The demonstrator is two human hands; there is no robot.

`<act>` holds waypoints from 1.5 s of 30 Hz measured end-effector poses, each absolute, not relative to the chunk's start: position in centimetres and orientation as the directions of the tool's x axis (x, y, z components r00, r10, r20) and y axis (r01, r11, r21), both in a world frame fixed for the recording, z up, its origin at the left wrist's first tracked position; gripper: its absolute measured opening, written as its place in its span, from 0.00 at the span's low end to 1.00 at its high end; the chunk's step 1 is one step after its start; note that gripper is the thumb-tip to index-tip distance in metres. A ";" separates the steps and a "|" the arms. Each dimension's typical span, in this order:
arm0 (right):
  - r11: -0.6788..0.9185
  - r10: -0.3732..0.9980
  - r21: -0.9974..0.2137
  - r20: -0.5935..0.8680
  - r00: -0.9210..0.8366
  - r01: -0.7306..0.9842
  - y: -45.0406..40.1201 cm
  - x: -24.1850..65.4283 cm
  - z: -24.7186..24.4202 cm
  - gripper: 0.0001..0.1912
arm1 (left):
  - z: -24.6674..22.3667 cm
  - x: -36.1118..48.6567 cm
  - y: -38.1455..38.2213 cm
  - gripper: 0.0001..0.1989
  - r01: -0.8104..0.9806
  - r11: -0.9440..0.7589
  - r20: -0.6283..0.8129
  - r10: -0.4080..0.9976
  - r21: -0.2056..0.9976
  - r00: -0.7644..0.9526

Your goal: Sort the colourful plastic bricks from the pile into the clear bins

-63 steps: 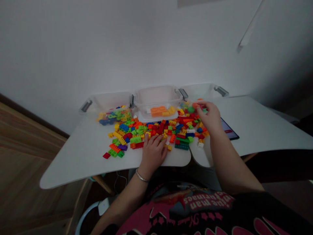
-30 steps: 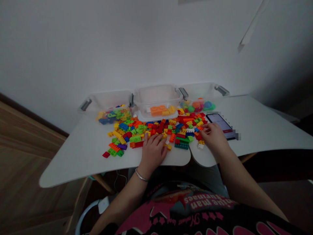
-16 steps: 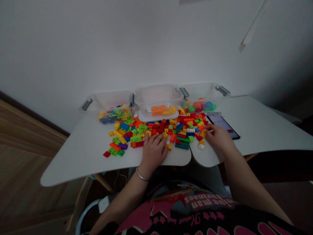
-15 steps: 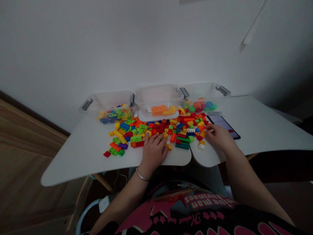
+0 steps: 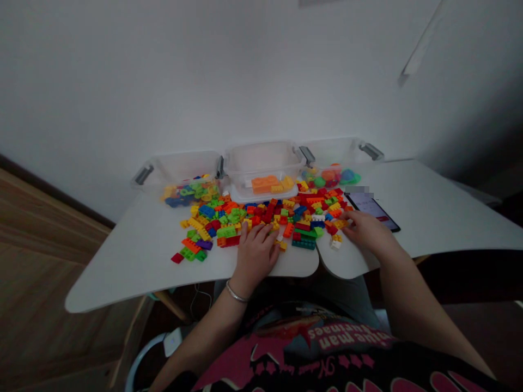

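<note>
Plastic bins (image 5: pixel 261 161) (bricks (image 5: pixel 270 211) in front)

I take this for indoor play corner, home or playroom; from my remote seat cannot tell which. Signs I see: white table (image 5: pixel 134 256) with rounded corners against plain pale wall (image 5: pixel 163 76), loose toy bricks (image 5: pixel 270 210), clear plastic bins (image 5: pixel 261 156) of toys (image 5: pixel 328 175), wood-grained panel (image 5: pixel 49 239) at left, phone or tablet (image 5: pixel 370 206), casual printed T-shirt (image 5: pixel 322 359).
</note>
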State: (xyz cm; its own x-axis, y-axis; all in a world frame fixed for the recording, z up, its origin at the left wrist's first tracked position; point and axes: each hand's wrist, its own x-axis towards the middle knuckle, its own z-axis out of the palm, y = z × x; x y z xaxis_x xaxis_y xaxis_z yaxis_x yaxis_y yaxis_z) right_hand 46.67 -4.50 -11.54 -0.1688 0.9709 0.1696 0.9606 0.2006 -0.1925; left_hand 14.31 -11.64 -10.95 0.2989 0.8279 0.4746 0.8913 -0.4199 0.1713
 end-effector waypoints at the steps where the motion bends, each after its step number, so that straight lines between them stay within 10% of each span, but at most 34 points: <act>1: 0.179 0.975 -0.177 0.160 -0.151 0.968 -4.6 46.6 -11.4 0.14 | -11.0 14.3 -11.6 0.15 0.891 -0.420 0.474 0.828 0.171 0.299; 9: -0.017 0.956 -0.289 0.276 0.100 0.957 -5.1 46.2 -10.3 0.19 | -10.9 14.4 -11.6 0.15 0.891 -0.418 0.469 0.832 0.177 0.296; 19: 0.343 0.790 -0.774 0.544 0.283 0.532 -3.2 41.6 -8.2 0.16 | -11.0 14.3 -11.6 0.15 0.890 -0.419 0.471 0.831 0.178 0.297; 31: 0.636 0.647 -0.618 0.753 0.118 0.462 4.6 33.9 -1.4 0.20 | -10.9 14.4 -11.7 0.15 0.891 -0.419 0.476 0.829 0.178 0.294; 45: 0.311 0.878 -0.564 0.479 -0.004 0.765 6.7 29.5 -1.0 0.16 | -10.9 14.4 -11.7 0.15 0.891 -0.419 0.483 0.825 0.173 0.295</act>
State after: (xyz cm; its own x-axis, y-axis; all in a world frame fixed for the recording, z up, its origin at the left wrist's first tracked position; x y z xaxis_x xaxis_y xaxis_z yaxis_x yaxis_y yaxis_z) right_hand 29.47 6.73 -1.05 -0.0039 0.8777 0.4792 0.7652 0.3112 -0.5636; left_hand 14.36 -11.67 -10.92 0.2946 0.8246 0.4829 0.8912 -0.4195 0.1727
